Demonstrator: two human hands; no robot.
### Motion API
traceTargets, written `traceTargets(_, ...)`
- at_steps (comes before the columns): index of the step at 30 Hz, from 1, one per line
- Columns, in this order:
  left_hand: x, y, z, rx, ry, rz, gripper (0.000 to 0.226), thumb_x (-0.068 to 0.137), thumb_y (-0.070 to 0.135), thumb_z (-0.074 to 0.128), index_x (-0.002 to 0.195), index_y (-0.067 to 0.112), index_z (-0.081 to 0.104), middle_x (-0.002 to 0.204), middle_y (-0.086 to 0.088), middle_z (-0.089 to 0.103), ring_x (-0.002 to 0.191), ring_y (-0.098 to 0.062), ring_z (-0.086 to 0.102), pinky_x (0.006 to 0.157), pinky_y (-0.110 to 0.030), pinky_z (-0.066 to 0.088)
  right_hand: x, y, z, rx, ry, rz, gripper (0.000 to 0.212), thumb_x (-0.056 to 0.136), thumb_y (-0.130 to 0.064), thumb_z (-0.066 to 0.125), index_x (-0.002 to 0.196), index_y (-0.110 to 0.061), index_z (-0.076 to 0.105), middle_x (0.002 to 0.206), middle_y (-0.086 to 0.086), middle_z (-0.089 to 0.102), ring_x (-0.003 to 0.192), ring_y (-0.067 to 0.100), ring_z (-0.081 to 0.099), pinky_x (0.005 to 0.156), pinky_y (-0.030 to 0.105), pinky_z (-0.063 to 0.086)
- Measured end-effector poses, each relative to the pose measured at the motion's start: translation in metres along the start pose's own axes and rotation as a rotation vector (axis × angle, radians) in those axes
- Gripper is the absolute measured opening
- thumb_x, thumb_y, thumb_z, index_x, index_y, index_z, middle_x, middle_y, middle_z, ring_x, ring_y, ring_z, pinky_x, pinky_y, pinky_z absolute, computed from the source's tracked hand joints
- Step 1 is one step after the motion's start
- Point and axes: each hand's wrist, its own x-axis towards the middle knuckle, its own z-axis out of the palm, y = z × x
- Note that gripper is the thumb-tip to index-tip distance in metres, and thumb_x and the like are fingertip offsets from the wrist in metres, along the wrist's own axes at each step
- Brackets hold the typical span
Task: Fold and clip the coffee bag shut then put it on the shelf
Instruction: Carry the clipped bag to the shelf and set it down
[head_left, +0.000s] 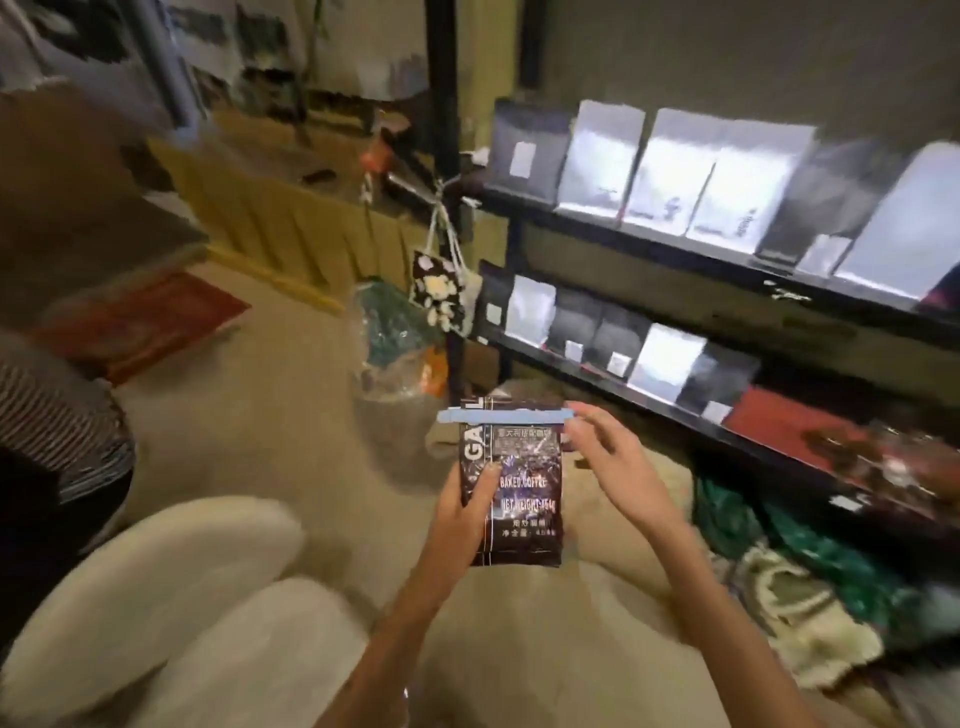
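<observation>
Left hand (470, 512) grips the clipped coffee bag (514, 488); right hand (613, 457) open beside the clip (506, 415), shelf (727, 260) lined with bags.

The coffee bag (511, 488) is dark brown-black with white lettering and a purplish shimmer, and the clip (506, 415) across its top is pale blue. Right of the bag, the shelf (675, 249) is black, lined with silver and black pouches (727, 182). Left of it hangs a dark pouch with cream flowers (439, 288), plus a striped sleeve (57, 415).
</observation>
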Motion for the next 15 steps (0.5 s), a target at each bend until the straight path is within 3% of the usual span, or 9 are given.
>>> traceTargets(2, 0.027, 0.005, 0.023, 0.053, -0.145, -0.002, 0.027, 0.098, 0.027, 0.054, 0.125, 0.022, 0.055, 0.102, 0.0, 0.073, 0.074, -0.005, 0.074, 0.056, -0.015, 0.054, 0.011, -0.002, -0.03, -0.062, 0.088, -0.001, 0.032, 0.092, -0.031, 0.061, 0.124, -0.028, 0.06, 0.11, -0.005, 0.067, 0.088, -0.006, 0.063, 0.075, 0.016, 0.05)
traceTargets(5, 0.055, 0.009, 0.052, 0.11, -0.362, 0.015, 0.033, 0.098, 0.028, 0.053, 0.131, 0.023, 0.051, 0.111, 0.0, 0.071, 0.085, -0.006, 0.074, 0.062, -0.015, 0.055, 0.018, -0.007, -0.065, -0.252, 0.144, 0.024, 0.03, 0.087, -0.033, 0.068, 0.117, -0.028, 0.065, 0.109, -0.01, 0.068, 0.086, -0.011, 0.062, 0.074, 0.012, 0.05)
traceTargets(9, 0.087, 0.001, 0.097, 0.236, -0.586, 0.043, 0.021, 0.095, 0.04, 0.054, 0.116, 0.043, 0.051, 0.109, 0.011, 0.07, 0.094, -0.001, 0.071, 0.076, -0.02, 0.057, 0.022, -0.011, -0.108, -0.551, 0.126, 0.11, 0.038, 0.085, -0.042, 0.067, 0.119, -0.027, 0.066, 0.117, -0.008, 0.067, 0.103, 0.009, 0.062, 0.09, 0.033, 0.052)
traceTargets(12, 0.106, -0.008, 0.138, 0.321, -0.693, 0.03, 0.039, 0.083, 0.064, 0.057, 0.118, 0.047, 0.052, 0.12, 0.012, 0.068, 0.109, -0.005, 0.065, 0.098, -0.036, 0.052, 0.02, -0.007, -0.143, -0.687, 0.153, 0.169, 0.038, 0.085, -0.045, 0.066, 0.12, -0.03, 0.066, 0.119, -0.008, 0.069, 0.106, 0.013, 0.063, 0.092, 0.038, 0.051)
traceTargets(15, 0.119, -0.014, 0.19, 0.363, -0.791, 0.011, 0.037, 0.087, 0.057, 0.057, 0.122, 0.048, 0.049, 0.121, 0.013, 0.066, 0.109, -0.002, 0.064, 0.095, -0.03, 0.052, 0.014, 0.009, -0.185, -0.74, 0.253, 0.212, 0.034, 0.083, -0.043, 0.068, 0.114, -0.03, 0.07, 0.117, -0.007, 0.072, 0.106, 0.015, 0.065, 0.092, 0.038, 0.051)
